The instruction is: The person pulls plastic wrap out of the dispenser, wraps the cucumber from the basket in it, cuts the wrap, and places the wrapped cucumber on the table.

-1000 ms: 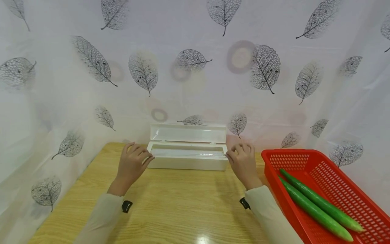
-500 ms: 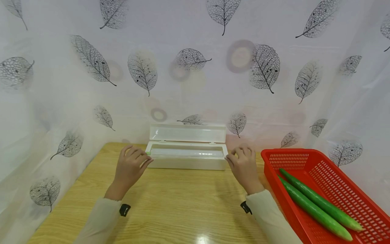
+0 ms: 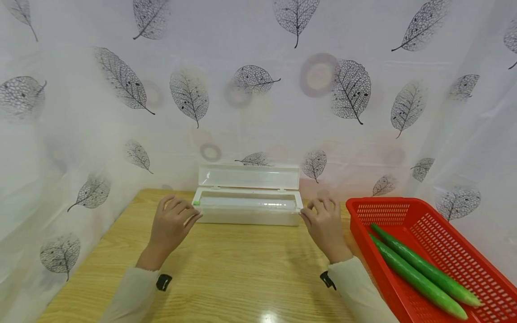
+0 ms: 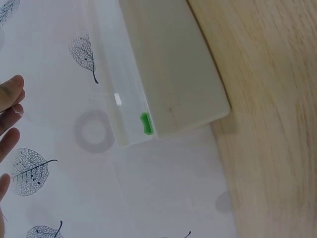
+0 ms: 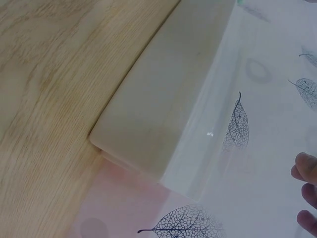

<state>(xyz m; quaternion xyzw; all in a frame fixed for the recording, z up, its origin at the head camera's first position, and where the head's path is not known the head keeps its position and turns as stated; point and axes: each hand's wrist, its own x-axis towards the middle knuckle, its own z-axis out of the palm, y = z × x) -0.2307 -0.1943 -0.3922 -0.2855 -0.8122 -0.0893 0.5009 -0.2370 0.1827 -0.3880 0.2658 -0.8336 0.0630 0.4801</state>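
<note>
A white cling film dispenser point(image 3: 247, 217) stands on the table with its clear lid point(image 3: 249, 176) tipped back. A pale roll of cling film point(image 3: 246, 202) lies inside the long opening. At the left end of the front edge sits a green slide cutter point(image 4: 146, 123). My left hand point(image 3: 169, 226) is by the left front corner, thumb and index fingertips pinched together. My right hand point(image 3: 325, 228) mirrors it at the right corner, also pinching. Between the two hands the clear film's edge barely shows.
To the right, a red plastic basket point(image 3: 357, 224) holds two long green cucumbers point(image 3: 420, 275). The wooden table point(image 3: 242, 269) runs up to a translucent leaf-patterned curtain point(image 3: 258, 121) behind the dispenser.
Both hands have drawn slightly toward me and down, the left also a little leftward. The green slide cutter, hidden one second ago, now shows. Dispenser and basket stay put.
</note>
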